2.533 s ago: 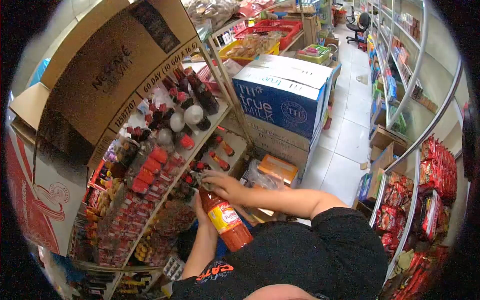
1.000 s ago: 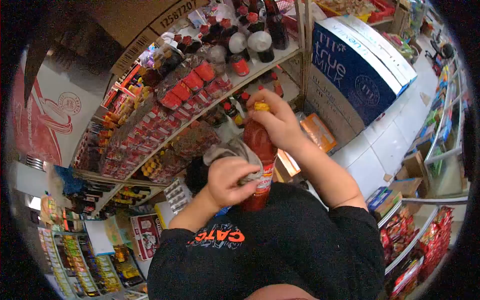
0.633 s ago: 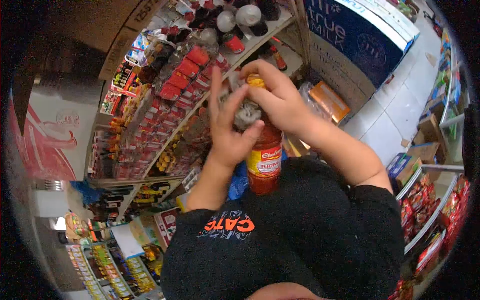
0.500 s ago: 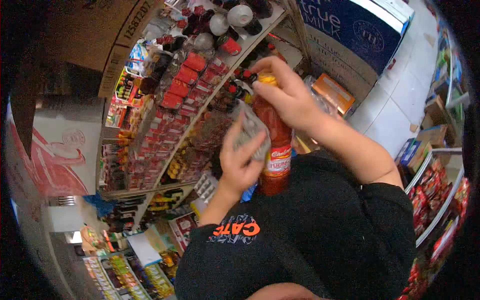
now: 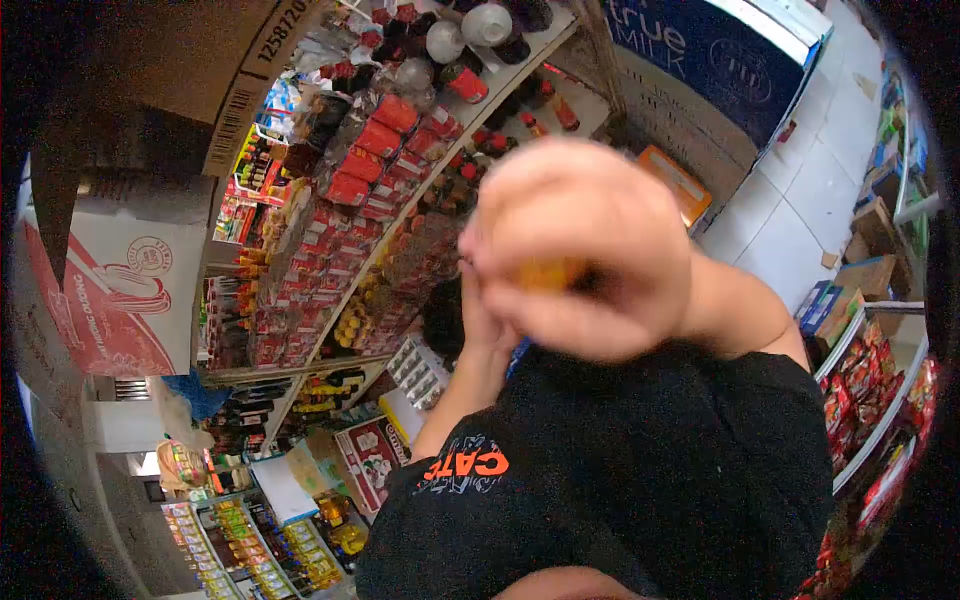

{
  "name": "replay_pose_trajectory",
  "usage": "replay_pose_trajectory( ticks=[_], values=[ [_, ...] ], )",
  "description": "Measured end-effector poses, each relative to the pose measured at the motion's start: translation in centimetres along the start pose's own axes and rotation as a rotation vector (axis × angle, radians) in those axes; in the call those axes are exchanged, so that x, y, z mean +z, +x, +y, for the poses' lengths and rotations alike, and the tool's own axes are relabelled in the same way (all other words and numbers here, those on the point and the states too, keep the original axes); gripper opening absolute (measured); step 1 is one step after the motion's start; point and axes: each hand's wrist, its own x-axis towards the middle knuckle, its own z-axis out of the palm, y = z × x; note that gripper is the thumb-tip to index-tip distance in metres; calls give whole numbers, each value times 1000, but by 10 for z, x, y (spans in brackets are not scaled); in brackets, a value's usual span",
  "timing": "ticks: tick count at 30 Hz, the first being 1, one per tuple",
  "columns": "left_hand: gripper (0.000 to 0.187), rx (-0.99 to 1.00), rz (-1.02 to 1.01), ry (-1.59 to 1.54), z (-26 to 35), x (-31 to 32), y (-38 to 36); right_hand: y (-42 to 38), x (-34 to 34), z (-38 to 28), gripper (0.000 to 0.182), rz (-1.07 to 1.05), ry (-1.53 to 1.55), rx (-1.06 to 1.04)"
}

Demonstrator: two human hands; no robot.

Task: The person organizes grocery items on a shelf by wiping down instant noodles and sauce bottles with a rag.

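Note:
My right hand (image 5: 590,245) is raised close to the camera and smeared by motion. Its fingers curl round the yellow cap (image 5: 550,275) of a red sauce bottle, whose body is hidden behind the hand. My left hand (image 5: 484,322) is just below and to the left, close against the right one. Its fingers are mostly covered, and the grey cloth it held earlier is out of sight.
A shelf unit (image 5: 440,160) holds red packs and bottles on the left. A carton (image 5: 130,290) stands at far left, and a blue milk box (image 5: 700,60) at upper right. Red packets (image 5: 865,375) fill a right-hand rack beside the tiled floor (image 5: 765,215).
My right hand has come up towards the camera with the bottle, whose label and body no longer show. My left hand has shifted slightly up and right, its cloth now hidden.

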Motion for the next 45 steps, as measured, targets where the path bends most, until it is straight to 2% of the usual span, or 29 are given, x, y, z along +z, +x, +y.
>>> replay_pose_trajectory(
  ticks=[2, 4, 5, 9, 11, 14, 18, 21, 22, 23, 25, 26, 27, 29, 32, 35, 36, 39, 40, 41, 43, 45],
  values=[
    [63, 11, 29, 42, -3, 1, 1, 5, 0, -6, 15, -97, 146, -148],
    [62, 41, 36, 179, -5, 0, -8, -2, 15, -8, 17, -159, 196, -184],
    [62, 64, 32, 283, -5, -1, -13, -7, 26, -11, 22, -184, 195, -175],
    [60, 235, -63, 834, -5, -10, -39, -32, 56, -13, 21, -423, 141, -102],
    [59, 295, -106, 983, -4, -13, -46, -36, 64, -13, 25, -487, 115, -44],
    [57, 272, -79, 929, -7, -16, -42, -30, 60, -13, 27, -626, 106, 61],
    [55, 70, 77, 441, -18, -14, -21, -21, 50, -10, 35, -713, 268, 367],
    [53, -54, 181, 206, -27, -13, -13, -20, 37, -4, 31, -609, 179, 379],
    [53, -76, 218, 185, -28, -13, -12, -19, 31, -2, 31, -547, 60, 533],
    [52, -90, 256, 195, -29, -11, -11, -26, 29, 8, 31, -306, 23, 499],
    [51, -84, 300, 260, -30, -6, -10, -26, 15, 28, 33, -88, -92, 657],
    [44, 64, 133, 429, -28, 3, -10, -31, 9, 39, 29, 14, -16, 835],
    [43, 70, 106, 470, -25, 9, -9, -30, 1, 47, 26, 43, 28, 954],
    [55, 52, -9, 367, -24, 11, -11, -39, -8, 66, 26, 178, 190, 1060],
    [73, 237, -334, 652, -14, 6, -4, -45, -10, 79, 25, 133, 133, 1149],
    [94, 427, -316, 858, -3, 40, 11, -45, -5, 77, 26, 171, 227, 1319],
    [94, 506, -245, 972, -2, 37, 20, -59, -4, 92, 28, 165, 162, 1324],
    [87, 271, -200, 811, -15, 29, 37, -72, -5, 96, 31, 130, 137, 1349],
    [78, 282, -225, 747, -19, 14, 44, -67, -3, 82, 38, 166, 252, 1288],
    [75, 240, -242, 643, -19, 18, 44, -76, -5, 87, 37, 138, 310, 1231],
    [71, 150, -264, 434, -18, 25, 38, -91, -5, 79, 42, 123, 231, 1326],
    [62, 28, -219, 330, -27, -8, 51, -133, -1, 102, 47, 183, 425, 1359]
  ],
)
